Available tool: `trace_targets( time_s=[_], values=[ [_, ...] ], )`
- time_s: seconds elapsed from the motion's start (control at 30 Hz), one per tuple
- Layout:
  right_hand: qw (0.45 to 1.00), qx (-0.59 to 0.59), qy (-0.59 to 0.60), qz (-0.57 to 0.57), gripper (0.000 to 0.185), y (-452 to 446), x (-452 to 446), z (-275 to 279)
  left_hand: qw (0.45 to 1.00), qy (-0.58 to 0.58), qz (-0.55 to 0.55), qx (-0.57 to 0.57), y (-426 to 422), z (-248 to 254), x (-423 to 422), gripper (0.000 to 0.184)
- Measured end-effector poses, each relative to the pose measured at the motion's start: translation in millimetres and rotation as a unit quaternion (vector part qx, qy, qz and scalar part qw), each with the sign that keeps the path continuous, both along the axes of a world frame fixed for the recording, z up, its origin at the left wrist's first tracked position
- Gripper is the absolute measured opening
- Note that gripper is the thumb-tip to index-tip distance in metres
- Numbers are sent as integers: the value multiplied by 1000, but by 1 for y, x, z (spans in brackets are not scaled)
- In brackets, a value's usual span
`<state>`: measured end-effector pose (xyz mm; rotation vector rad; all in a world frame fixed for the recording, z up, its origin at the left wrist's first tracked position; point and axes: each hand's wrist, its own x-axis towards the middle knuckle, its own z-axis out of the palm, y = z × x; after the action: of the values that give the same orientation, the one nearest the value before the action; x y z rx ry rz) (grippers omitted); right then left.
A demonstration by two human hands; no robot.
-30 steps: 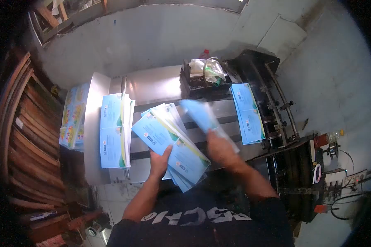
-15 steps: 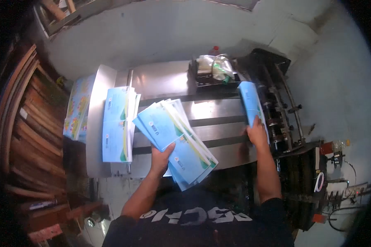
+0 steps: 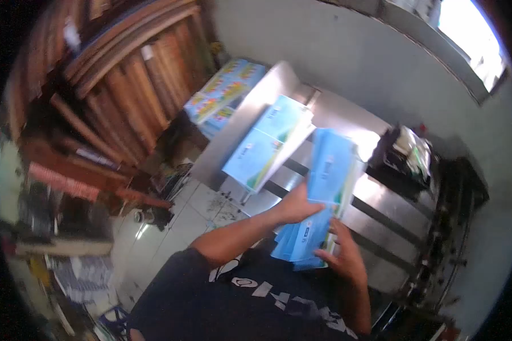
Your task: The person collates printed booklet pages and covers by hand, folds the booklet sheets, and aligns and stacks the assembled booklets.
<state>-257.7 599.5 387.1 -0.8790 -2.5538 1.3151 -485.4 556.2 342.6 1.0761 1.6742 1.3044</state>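
Blue-and-white printed sheets in a fanned stack (image 3: 329, 170) are held in front of my chest. My left hand (image 3: 297, 206) grips the stack at its left edge, with the thumb on top. At the lower right edge of the same stack, my right hand (image 3: 342, 253) touches the sheets with its fingers spread. A second stack of like sheets (image 3: 266, 142) lies to the left on the metal table (image 3: 375, 219), beside an upright metal plate (image 3: 247, 119).
Colourful printed sheets (image 3: 227, 91) are piled beyond the plate. Wooden frames (image 3: 136, 85) lean at the upper left. A black box (image 3: 401, 162) with plastic bags stands on the table's far side, near dark machinery (image 3: 458, 210) at the right.
The view has swung left. My right hand has come back from the sheets at the table's right end to the held stack, which now stands more upright in view.
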Motion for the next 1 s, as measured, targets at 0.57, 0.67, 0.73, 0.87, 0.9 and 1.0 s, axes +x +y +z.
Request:
trace_targets(
  time_s=[0.57,0.67,0.73,0.87,0.9,1.0],
  values=[
    [941,326,-86,22,101,31,52,67,832,471,-292,-16,-1,62,54,76],
    [937,322,-132,36,97,33,44,29,827,490,-276,25,-8,56,59,74],
    [933,323,-151,49,89,38,43,26,826,504,-242,69,-6,55,58,72],
    [939,267,-201,79,70,27,54,48,779,507,-368,-33,-9,77,59,68],
    [934,311,-168,57,67,24,56,50,769,519,-369,-47,-9,80,60,68],
    [928,313,-197,40,65,18,55,18,781,517,-349,24,-4,59,60,70]
  ],
)
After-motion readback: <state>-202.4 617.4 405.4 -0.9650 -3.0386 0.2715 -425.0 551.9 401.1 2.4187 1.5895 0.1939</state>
